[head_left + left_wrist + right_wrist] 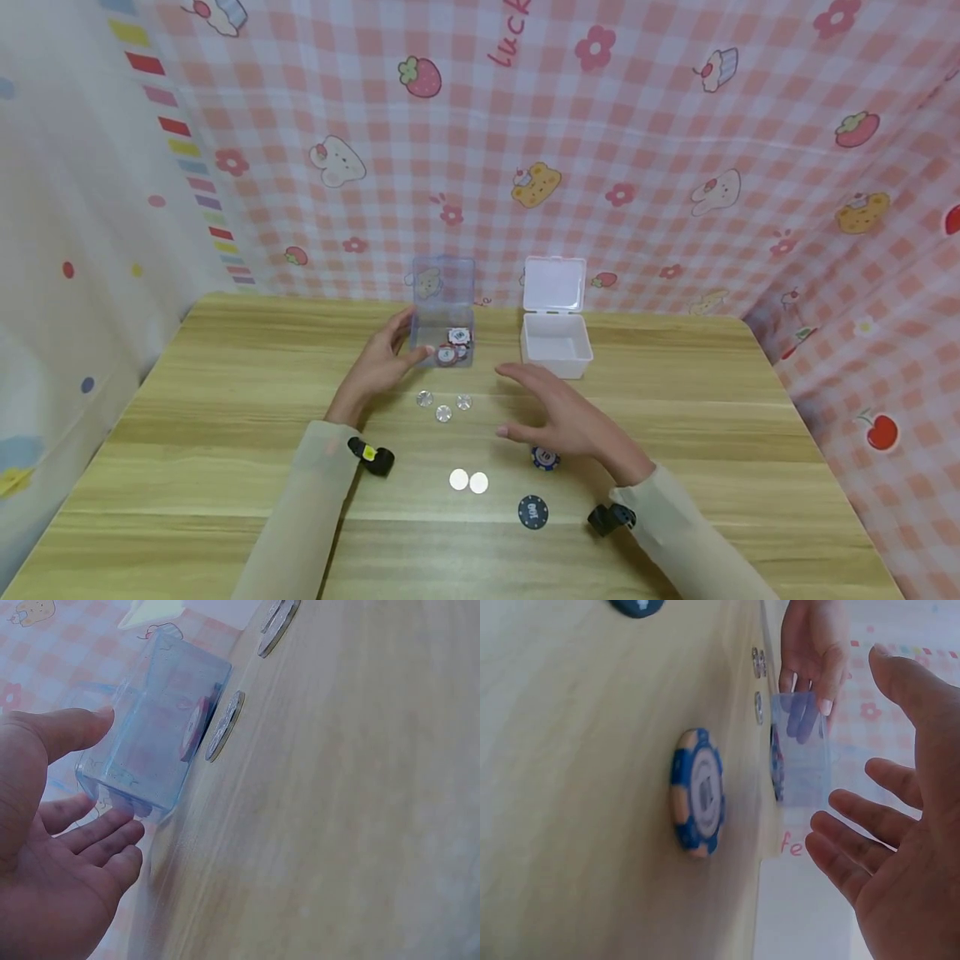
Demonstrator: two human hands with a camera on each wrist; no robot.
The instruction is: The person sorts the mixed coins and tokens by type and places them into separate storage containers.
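My left hand (381,358) is at the left side of a clear, bluish plastic box (154,742) with its lid up. Its fingers (105,836) lie along the box's side, and the thumb reaches over the near rim. Several poker chips (447,355) lie inside the box. My right hand (566,417) hovers right of the middle of the table, fingers spread and holding nothing. Below it lies a blue-and-white poker chip (703,793), partly covered by the hand in the head view. A black chip (533,512) marked 100 lies nearer to me.
An opened white box (557,337) stands to the right of the clear one. Three silvery round pieces (443,413) lie in front of the clear box. Two bright white discs (468,481) lie nearer on the wooden table (187,467). A checked curtain (480,125) hangs behind.
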